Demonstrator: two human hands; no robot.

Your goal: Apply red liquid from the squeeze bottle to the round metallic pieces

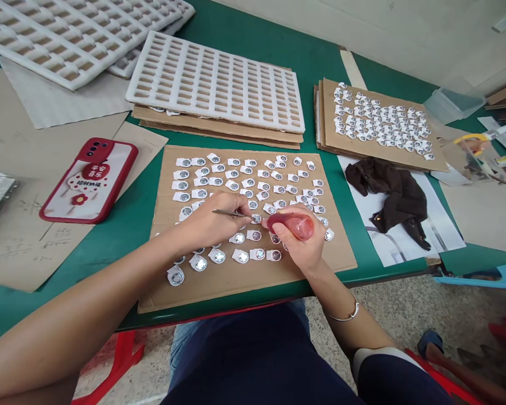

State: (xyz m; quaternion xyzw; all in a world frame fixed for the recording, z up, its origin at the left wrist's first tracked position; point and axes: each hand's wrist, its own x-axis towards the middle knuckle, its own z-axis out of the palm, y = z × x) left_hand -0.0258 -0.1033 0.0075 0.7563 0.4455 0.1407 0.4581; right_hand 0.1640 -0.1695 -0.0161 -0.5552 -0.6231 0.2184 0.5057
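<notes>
A brown cardboard sheet (236, 287) lies before me, bearing rows of small white tabbed pieces with shiny round centres. My left hand (219, 219) pinches thin metal tweezers (227, 213), their tip beside one small piece (256, 219) near the middle of the sheet. From the right, my right hand (302, 242) wraps round a small red squeeze bottle (297, 225), whose nozzle points left at that same piece. The two hands are a short gap apart. Whether the nozzle or the tweezers touch the piece is too small to tell.
Behind the sheet, a white grid tray (215, 84) rests on stacked cardboard. A phone in a red case (90, 180) lies left. At right are a dark cloth (398, 191), another loaded cardboard (333, 140) and scissors (472, 140). More grid trays (76, 34) lie back left.
</notes>
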